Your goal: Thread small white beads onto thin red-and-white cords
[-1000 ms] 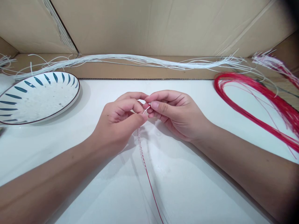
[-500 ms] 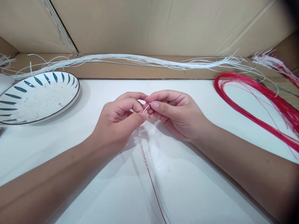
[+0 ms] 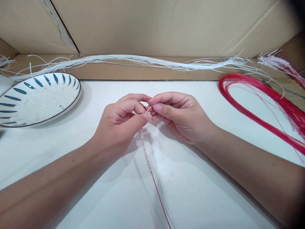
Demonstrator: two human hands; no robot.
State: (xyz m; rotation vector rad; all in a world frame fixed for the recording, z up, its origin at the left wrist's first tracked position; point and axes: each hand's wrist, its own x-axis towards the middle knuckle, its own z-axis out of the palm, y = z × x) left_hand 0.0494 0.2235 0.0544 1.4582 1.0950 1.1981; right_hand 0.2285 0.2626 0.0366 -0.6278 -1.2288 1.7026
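Note:
My left hand (image 3: 124, 122) is closed, thumb and forefinger pinching a thin cord. A short white-and-red piece of the cord (image 3: 149, 110) runs from that pinch up to the fingertips of my right hand (image 3: 176, 116), which is also closed on it. Whether a bead sits between the right fingertips is hidden. Below my left hand hangs a stretch of small clear beads (image 3: 143, 144) strung on the cord. Past the beads, the bare red cord (image 3: 158, 194) runs down to the bottom edge of the view.
A white plate with dark leaf-shaped strokes (image 3: 49, 109) stands at left, holding small clear beads. White cords (image 3: 133, 58) lie along the cardboard ledge at the back. A loop of red cords (image 3: 240, 106) rests at right. Cardboard walls (image 3: 143, 28) close off the back.
Both hands keep nearly the same place and pinch. The small pale bit seen at the right fingertips earlier is less visible now.

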